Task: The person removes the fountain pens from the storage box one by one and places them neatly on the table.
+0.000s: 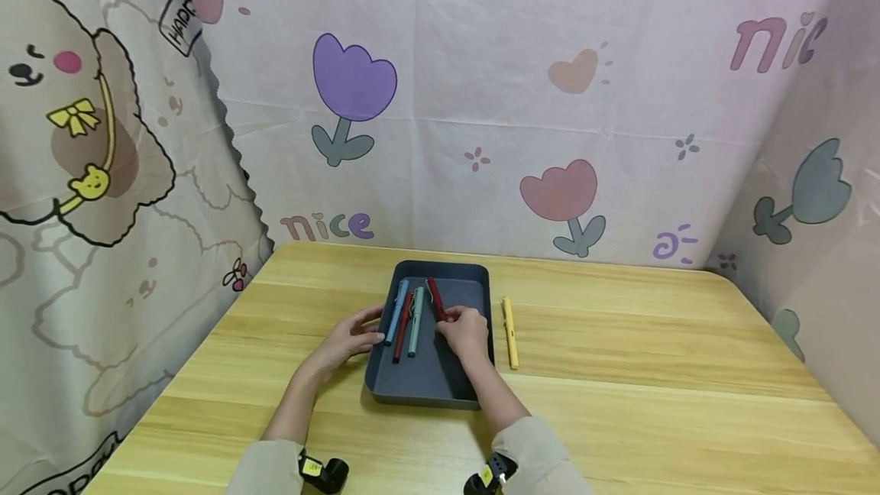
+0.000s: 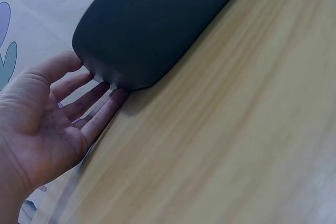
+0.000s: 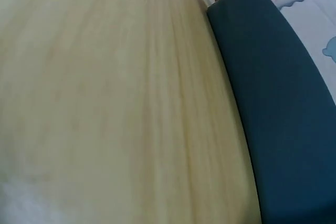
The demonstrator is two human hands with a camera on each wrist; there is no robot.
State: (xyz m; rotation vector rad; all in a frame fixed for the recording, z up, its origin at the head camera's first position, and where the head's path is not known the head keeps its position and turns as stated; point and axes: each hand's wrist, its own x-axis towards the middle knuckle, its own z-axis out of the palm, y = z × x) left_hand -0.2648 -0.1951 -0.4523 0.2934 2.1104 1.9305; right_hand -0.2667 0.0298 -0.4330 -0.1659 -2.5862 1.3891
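Observation:
A dark grey rectangular tray (image 1: 426, 388) lies on the wooden table with several capped pens in it. On its left side rest a blue pen (image 1: 396, 312), a dark red pen (image 1: 402, 327) and a pale green pen (image 1: 415, 321), roughly side by side. My right hand (image 1: 466, 334) reaches over the tray and pinches another dark red pen (image 1: 435, 298) by its near end, which the fingers hide. My left hand (image 1: 351, 338) touches the tray's left wall with extended fingertips; in the left wrist view these fingers (image 2: 94, 114) lie against the outer wall.
A yellow pen (image 1: 510, 333) lies on the wooden table (image 1: 653, 350) just right of the tray. Patterned cloth (image 1: 467, 113) hangs behind the table and along both sides. The right wrist view is mostly tabletop and the tray's outer wall (image 3: 278, 103).

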